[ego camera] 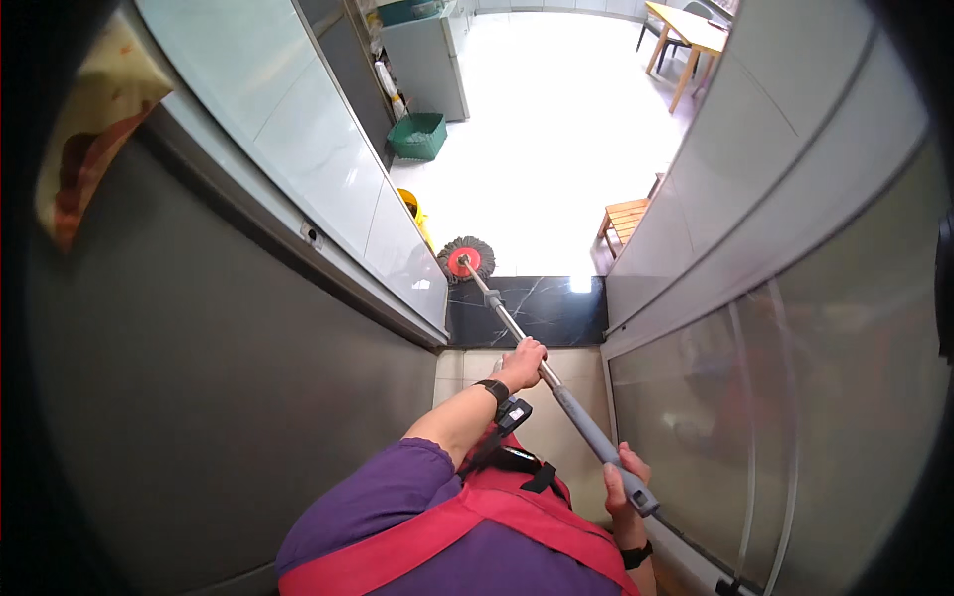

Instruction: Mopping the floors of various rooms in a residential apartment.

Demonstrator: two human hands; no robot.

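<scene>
My left hand [525,363] is closed around the metal pole of a spin mop [509,320], about midway along it. Lower down, at the right, my right hand [626,477] grips the mop's grey plastic handle near its end. The round mop head [467,259], a red disc with grey strands, lies on the bright floor at the far left edge of the black marble threshold [529,309], close to the wall corner. Both wrists wear dark bands.
Tiled walls and a doorway frame [402,298] hem in the left; a frosted glass panel [686,417] stands at right. Beyond the threshold are a yellow bucket [409,203], a green basket [419,138], a wooden stool [626,216] and a wooden table [689,28].
</scene>
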